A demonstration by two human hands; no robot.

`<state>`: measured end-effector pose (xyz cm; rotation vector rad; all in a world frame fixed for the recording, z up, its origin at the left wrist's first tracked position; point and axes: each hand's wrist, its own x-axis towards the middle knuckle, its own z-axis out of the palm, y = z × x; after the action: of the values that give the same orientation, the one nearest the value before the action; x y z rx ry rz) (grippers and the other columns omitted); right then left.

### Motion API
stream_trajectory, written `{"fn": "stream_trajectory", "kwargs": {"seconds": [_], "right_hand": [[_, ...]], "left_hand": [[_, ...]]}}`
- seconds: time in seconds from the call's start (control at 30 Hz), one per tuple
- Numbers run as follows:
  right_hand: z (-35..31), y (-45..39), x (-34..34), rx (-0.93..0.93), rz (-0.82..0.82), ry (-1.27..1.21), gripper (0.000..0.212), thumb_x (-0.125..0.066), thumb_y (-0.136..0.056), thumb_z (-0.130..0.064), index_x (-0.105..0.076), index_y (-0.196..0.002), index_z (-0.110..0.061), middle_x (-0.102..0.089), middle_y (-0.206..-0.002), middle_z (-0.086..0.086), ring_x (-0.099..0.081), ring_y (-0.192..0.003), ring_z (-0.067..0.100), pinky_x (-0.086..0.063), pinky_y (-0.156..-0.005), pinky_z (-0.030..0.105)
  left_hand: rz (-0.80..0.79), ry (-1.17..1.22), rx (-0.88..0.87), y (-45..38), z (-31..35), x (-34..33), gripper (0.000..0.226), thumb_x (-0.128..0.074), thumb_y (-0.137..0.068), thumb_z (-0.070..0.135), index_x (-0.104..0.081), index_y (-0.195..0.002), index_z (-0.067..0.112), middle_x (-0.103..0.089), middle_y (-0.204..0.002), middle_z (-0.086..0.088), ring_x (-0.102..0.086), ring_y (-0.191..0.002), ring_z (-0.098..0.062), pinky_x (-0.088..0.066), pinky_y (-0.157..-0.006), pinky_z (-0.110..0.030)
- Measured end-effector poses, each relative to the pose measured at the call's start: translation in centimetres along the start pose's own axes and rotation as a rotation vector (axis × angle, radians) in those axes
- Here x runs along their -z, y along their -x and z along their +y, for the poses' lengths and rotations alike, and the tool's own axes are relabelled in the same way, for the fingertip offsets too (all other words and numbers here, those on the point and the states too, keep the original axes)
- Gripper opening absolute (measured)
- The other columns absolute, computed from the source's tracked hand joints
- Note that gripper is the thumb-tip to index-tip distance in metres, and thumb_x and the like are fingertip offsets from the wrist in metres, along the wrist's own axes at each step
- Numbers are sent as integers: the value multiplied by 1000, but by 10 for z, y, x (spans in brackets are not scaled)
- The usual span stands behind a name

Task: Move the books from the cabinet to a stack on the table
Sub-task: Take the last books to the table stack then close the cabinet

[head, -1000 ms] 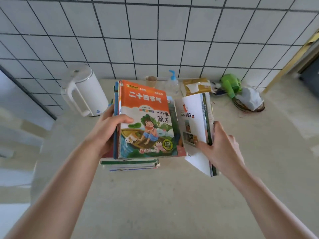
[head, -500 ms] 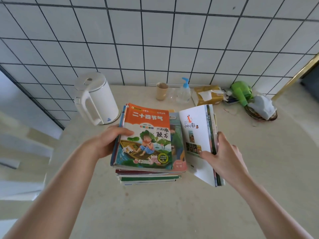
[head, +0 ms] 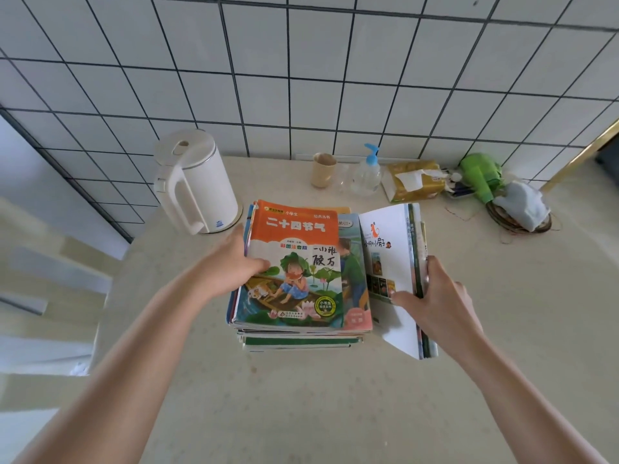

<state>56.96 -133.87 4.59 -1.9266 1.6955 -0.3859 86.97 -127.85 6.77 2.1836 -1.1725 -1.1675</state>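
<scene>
A person's left hand grips the orange book topping the stack at the table's centre, thumb over the cover. At 3 o'clock, the right hand clasps several upright white books, fingers curled around them.

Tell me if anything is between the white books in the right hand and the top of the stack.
Nothing visible. The right hand holds the white books tilted right beside the stack. The orange book lies on top, with the left hand at its left edge, clear of the path.
</scene>
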Motion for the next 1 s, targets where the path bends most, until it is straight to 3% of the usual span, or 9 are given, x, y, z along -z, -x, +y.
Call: {"fn": "stream_trajectory", "kwargs": {"seconds": [0.1,0.23,0.33,0.43,0.6,0.7,0.83,0.9,1.0], "right_hand": [[1,-2,0,-2,-14,3,31,-67,-74,-28,-38,-83,-22,-60,-68,5,-58,-64,28,-48,-56,35],[4,-2,-2,0,-22,-15,32,-68,-73,-26,-39,-83,-20,-60,-68,4,-58,-64,26,-46,-55,34],[7,-1,-2,2,-15,-23,32,-68,-73,-25,-38,-82,-18,-58,-67,5,-57,-64,27,-43,-54,35],[15,1,-1,8,-4,-38,33,-68,-73,-25,-37,-81,-16,-56,-64,6,-55,-63,29,-42,-53,36],[36,7,-1,-9,-17,-85,31,-68,-73,-22,-40,-83,-13,-53,-64,7,-54,-62,30,-37,-51,34],[60,14,1,-45,-17,-115,32,-68,-73,-21,-38,-80,-15,-48,-60,3,-49,-59,27,-34,-51,34],[92,23,0,-46,12,-107,36,-68,-74,-24,-33,-79,-19,-47,-53,0,-48,-53,26,-35,-48,32],[107,30,-1,-34,11,-91,34,-67,-75,-24,-34,-83,-22,-50,-52,0,-52,-52,25,-39,-47,33],[128,39,-8,24,24,-79,35,-66,-78,-32,-41,-101,-26,-53,-51,-2,-56,-51,23,-40,-47,33]], "left_hand": [[45,-100,-51,8,-5,-12,75,-72,-78,34,-29,-139,39,-55,-127,8,-50,-118,-19,-44,-101,-49],[189,-202,-60,10,-7,-37,74,-66,-84,30,-24,-145,28,-48,-136,-6,-43,-126,-31,-40,-103,-49],[218,-442,-26,9,-5,-41,81,-59,-89,31,-7,-151,30,-16,-159,-6,-13,-143,-43,-17,-113,-60],[273,-597,-112,15,3,-47,85,-55,-94,20,7,-151,34,10,-162,-2,12,-145,-42,-3,-114,-62],[489,-547,-521,28,29,-81,53,-63,-88,14,-45,-138,16,-33,-151,-11,-19,-143,-35,-22,-117,-51],[386,-344,-744,41,55,-127,47,-56,-90,6,-46,-137,11,-54,-131,-5,-48,-123,-19,-45,-103,-35],[103,-90,-554,42,82,-184,48,-52,-95,29,-36,-140,28,-61,-122,1,-64,-94,-14,-53,-86,-39],[-42,31,-386,37,90,-213,63,-53,-93,48,-19,-145,43,-52,-138,2,-65,-104,-17,-47,-97,-37],[-54,265,-277,33,97,-250,88,-64,-74,67,-6,-140,62,-43,-147,6,-63,-114,-23,-46,-102,-39]]}}
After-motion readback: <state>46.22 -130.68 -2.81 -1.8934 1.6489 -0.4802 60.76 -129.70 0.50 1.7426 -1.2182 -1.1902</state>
